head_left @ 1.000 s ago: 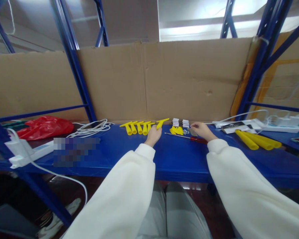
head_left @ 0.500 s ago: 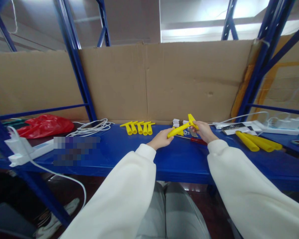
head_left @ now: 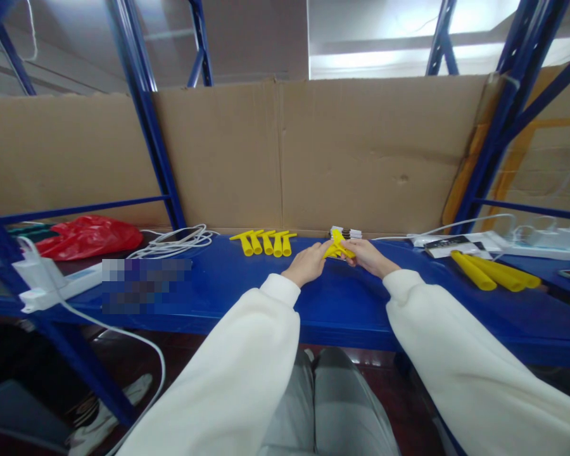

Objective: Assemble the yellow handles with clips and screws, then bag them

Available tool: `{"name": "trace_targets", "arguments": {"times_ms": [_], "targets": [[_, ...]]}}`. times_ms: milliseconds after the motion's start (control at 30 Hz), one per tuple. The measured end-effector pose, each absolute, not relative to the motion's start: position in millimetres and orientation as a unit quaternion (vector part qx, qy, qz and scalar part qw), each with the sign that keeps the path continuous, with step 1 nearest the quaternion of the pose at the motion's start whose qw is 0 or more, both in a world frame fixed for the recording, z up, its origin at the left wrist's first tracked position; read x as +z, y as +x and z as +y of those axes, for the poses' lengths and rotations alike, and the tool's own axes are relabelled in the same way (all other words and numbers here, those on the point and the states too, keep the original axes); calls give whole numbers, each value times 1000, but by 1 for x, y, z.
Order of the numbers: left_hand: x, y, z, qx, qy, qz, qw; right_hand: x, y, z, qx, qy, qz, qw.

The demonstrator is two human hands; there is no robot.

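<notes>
My left hand (head_left: pixel 308 263) and my right hand (head_left: pixel 365 254) are close together over the table, fingers closed on a yellow T-shaped plastic tool (head_left: pixel 338 246). Its crosspiece shows between the hands, while much of its tubular handle is hidden or foreshortened. A stack of small white and black pieces (head_left: pixel 346 232) lies just behind my hands. Left of them, several matching yellow T-shaped tools (head_left: pixel 268 243) lie side by side with their round ends facing me.
Yellow tubes (head_left: pixel 496 272) lie at the right, near a white power strip (head_left: pixel 541 251) and cables. At the left are a coiled white cable (head_left: pixel 175 240), a red plastic bag (head_left: pixel 92 237) and another power strip (head_left: pixel 78 285). Cardboard (head_left: pixel 361 152) closes off the back of the blue table (head_left: pixel 247 297).
The held yellow tool has turned from a slanted, sideways pose to one pointing more along my view. My right hand has moved left, closer to my left hand.
</notes>
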State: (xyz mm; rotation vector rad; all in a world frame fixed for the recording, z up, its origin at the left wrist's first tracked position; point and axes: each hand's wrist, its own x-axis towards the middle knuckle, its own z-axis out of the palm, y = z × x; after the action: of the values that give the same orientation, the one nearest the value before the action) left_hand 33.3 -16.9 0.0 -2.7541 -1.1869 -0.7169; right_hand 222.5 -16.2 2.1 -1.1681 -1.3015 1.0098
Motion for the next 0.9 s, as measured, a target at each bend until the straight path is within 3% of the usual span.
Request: {"name": "trace_targets", "arguments": {"times_ms": [167,233,333,400,600,900], "targets": [[1,32,-18,-213,-885,-413,32,3,230,-10,384,-504,-571,521],[1,29,-16,-196,-877,-439,31,5,245,-8,279,-574,-565,522],[1,25,-13,-166,-861,-481,22,6,275,-9,54,-719,-552,419],[1,22,-12,-151,-849,-506,18,5,292,-11,-10,-780,-516,354],[2,20,-13,-158,-835,-526,4,1,300,-11,10,-819,-507,268],[3,20,-13,-190,-825,-532,-14,-1,297,-4,-7,-826,-516,225]]}}
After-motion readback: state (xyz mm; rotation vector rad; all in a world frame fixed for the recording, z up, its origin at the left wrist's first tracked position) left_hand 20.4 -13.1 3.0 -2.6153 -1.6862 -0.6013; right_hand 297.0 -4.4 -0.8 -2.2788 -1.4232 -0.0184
